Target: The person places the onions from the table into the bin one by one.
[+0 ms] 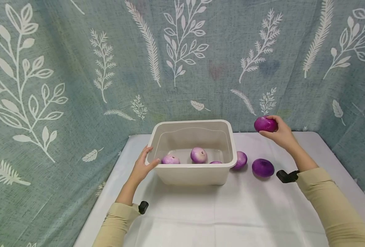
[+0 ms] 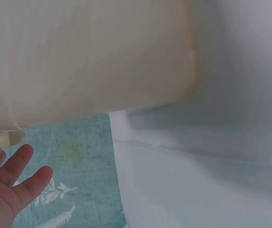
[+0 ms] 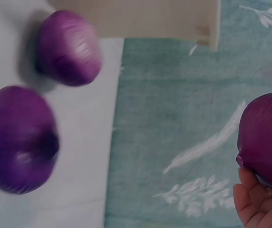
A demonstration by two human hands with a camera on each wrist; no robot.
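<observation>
Beige sleeves sit nearest cam; R hand grips a purple onion, R of the tub, by the worktop's far edge. L hand, fingers relaxed, not clenched, rests on tub's L front corner. Three onions show in tub; two loose onions lie R of it. Prob. a carrying step: best keep fingertips round onion's middle, don't over-squeeze (skin's prob. slick), steady tub w/ L.
</observation>
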